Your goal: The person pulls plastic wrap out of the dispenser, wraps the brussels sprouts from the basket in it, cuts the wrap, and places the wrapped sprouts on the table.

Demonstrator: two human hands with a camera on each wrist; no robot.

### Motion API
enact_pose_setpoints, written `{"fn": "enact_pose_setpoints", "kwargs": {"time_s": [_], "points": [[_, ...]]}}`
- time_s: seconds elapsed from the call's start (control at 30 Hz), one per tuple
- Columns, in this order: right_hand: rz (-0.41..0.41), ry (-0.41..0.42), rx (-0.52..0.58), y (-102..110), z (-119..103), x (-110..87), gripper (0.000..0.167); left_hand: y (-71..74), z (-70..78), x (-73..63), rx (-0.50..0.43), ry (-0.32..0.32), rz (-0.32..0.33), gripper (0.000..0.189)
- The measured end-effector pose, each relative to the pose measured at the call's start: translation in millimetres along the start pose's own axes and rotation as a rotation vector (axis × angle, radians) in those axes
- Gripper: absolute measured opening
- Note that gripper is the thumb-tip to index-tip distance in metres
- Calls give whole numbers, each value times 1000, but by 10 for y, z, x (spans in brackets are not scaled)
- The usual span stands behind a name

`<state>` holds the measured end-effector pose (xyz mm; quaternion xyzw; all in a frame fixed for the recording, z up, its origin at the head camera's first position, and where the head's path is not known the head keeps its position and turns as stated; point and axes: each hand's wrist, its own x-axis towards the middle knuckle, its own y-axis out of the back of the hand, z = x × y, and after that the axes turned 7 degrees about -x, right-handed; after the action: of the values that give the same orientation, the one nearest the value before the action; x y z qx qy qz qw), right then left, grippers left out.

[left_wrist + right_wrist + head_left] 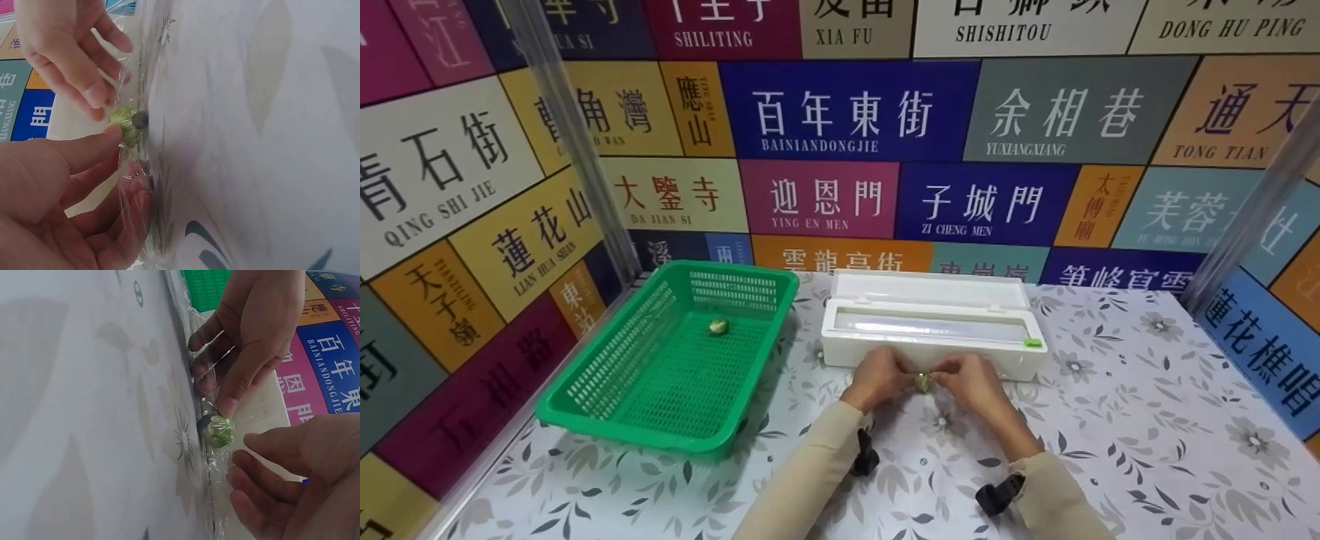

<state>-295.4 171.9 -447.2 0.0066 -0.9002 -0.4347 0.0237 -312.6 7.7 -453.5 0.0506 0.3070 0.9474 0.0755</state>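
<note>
A small green Brussels sprout (219, 432) with a dark cut stem lies in clear plastic wrap (134, 216) on the table, close in front of a white wrap box (930, 358). My left hand (879, 377) pinches the wrapped sprout, its thumb on the sprout and its bent fingers at the film beside it. From the other side, my right hand (971, 382) comes close to the sprout. Its thumb and fingers are loosely bent and a little apart from the sprout in the right wrist view. Another sprout (718, 327) lies in the green basket (735, 442).
The box lid (930, 289) is raised, with a wrap roll (930, 328) inside and a small green piece (1033, 342) at the right rim. A floral cloth covers the table (1147, 442). A wall of coloured signs (847, 112) rises behind it.
</note>
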Motion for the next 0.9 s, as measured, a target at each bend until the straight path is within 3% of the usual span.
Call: {"fn": "enact_pose_setpoints", "kwargs": {"time_s": [0.43,0.7,0.9], "points": [[14,84,-4,-50,55,22,13,-32,-4,27,-11,29,36,11],[-48,16,21,-26,73,23,16,-33,30,27,25,37,32,8],[-72,15,21,-18,98,17,25,-38,21,27,39,40,30,7]]}}
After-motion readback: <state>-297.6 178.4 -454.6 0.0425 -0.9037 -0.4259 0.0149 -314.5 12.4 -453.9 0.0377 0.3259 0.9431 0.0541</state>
